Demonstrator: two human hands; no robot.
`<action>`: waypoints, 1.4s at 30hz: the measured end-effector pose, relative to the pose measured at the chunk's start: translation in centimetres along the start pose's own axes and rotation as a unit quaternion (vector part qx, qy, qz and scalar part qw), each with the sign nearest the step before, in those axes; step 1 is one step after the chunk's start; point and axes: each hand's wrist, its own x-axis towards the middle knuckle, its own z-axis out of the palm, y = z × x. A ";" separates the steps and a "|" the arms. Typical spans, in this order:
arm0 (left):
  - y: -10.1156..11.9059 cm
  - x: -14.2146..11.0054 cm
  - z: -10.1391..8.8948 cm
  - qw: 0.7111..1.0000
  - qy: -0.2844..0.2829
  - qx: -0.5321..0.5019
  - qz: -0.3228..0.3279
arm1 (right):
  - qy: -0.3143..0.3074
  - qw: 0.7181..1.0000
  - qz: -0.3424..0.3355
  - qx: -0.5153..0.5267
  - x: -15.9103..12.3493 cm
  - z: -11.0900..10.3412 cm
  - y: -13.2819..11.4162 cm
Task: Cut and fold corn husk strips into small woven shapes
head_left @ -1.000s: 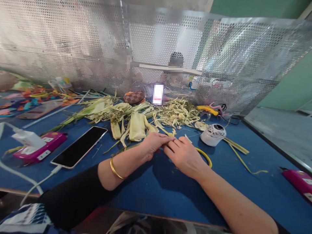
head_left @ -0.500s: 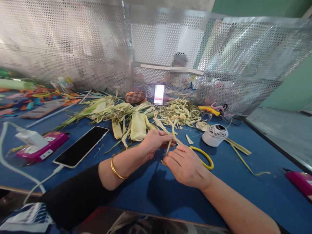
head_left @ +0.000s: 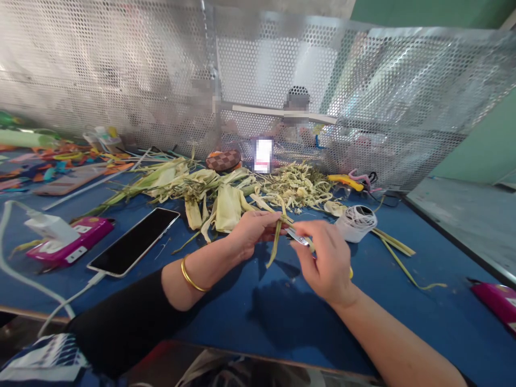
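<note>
Above the middle of the blue table (head_left: 226,328), my left hand (head_left: 250,232) pinches a narrow corn husk strip (head_left: 276,246), one end of which hangs below the fingertips. My right hand (head_left: 328,260) is closed around scissors (head_left: 299,237) with metal blades; most of the yellow handle is hidden by the hand. The blades point left, close to my left fingertips and the strip. I cannot tell whether they touch it. Wide pale corn husks (head_left: 228,209) lie just beyond my left hand, with a heap of shredded husk (head_left: 298,185) behind both hands.
A white spool of thread (head_left: 356,223) stands right of my right hand, near thin husk strips (head_left: 397,260). On the left lie a black-screened phone (head_left: 134,242) on a cable and a magenta power strip (head_left: 94,234). A perforated metal screen (head_left: 258,64) closes the back; a person sits behind it.
My right hand has let go of the husk strip and picked up the scissors from the table, bringing the blades to the left hand. My left hand still pinches the strip.
</note>
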 end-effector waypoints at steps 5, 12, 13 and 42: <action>0.0 -0.3 0.3 1.000 0.006 0.017 -0.003 | -0.158 0.968 0.196 -0.004 0.1 0.5 2.0; -1.3 0.4 0.2 0.995 0.009 0.072 0.072 | -0.216 0.961 0.166 0.040 0.3 0.3 1.4; -1.4 0.5 0.1 0.995 0.008 0.068 0.076 | -0.214 0.962 0.163 0.046 0.4 0.2 1.3; -0.8 -0.7 0.5 0.955 -0.064 0.282 0.072 | -0.015 0.776 0.507 0.374 0.2 1.9 3.0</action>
